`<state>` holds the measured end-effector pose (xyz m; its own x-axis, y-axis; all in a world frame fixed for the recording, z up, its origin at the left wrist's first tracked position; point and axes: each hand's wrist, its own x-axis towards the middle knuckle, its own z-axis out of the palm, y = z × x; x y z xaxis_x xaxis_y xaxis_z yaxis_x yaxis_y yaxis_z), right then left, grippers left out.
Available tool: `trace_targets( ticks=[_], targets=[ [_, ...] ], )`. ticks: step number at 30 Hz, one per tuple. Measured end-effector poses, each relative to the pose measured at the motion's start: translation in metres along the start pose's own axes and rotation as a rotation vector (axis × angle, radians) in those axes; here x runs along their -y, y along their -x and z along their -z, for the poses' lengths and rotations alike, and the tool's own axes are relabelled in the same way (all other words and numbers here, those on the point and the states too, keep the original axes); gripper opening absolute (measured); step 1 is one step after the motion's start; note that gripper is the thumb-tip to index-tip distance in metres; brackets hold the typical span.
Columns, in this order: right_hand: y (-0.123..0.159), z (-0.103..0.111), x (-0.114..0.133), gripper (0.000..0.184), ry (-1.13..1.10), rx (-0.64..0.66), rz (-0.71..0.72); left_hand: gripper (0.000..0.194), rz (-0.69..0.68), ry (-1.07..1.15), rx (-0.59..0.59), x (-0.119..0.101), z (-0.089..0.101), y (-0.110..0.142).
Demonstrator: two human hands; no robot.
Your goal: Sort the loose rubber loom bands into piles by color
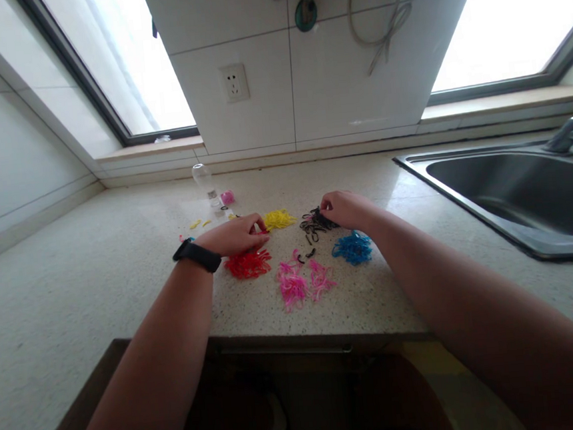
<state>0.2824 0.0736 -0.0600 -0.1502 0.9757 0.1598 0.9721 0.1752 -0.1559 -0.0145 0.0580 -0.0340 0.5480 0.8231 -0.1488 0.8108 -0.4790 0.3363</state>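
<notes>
Small rubber bands lie on the counter in loose piles sorted mostly by colour. My left hand (pixel 242 233), wearing a black watch (pixel 197 255) on its wrist, is closed in a pinch above the red rubber bands (pixel 248 265), with a bit of red at its fingertips. Just beyond are yellow rubber bands (pixel 279 219). My right hand (pixel 341 208) pinches at the edge of the black rubber bands (pixel 314 222), its fingertips partly hidden. Blue rubber bands (pixel 353 248) sit below that hand. Nearest me, pink rubber bands (pixel 292 285) form two clumps, with a few black ones beside them.
A clear plastic bottle (pixel 203 181) stands toward the wall, next to a small pink bundle (pixel 227 197). A few stray yellow bands (pixel 196 224) lie left of my hand. The metal sink (pixel 495 190) is at the right. A socket (pixel 233 83) is on the tiled wall.
</notes>
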Motion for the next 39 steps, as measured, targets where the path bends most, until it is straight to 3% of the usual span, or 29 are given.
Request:
trace_targets(
  ticks=[26, 39],
  targets=[
    [0.006, 0.006, 0.009, 0.021, 0.029, 0.051, 0.029, 0.046, 0.000, -0.035, 0.012, -0.004, 0.002, 0.003],
    [0.011, 0.008, 0.018, 0.023, 0.073, 0.094, 0.139, 0.050, -0.006, -0.115, 0.000, -0.004, 0.002, 0.004]
  ],
)
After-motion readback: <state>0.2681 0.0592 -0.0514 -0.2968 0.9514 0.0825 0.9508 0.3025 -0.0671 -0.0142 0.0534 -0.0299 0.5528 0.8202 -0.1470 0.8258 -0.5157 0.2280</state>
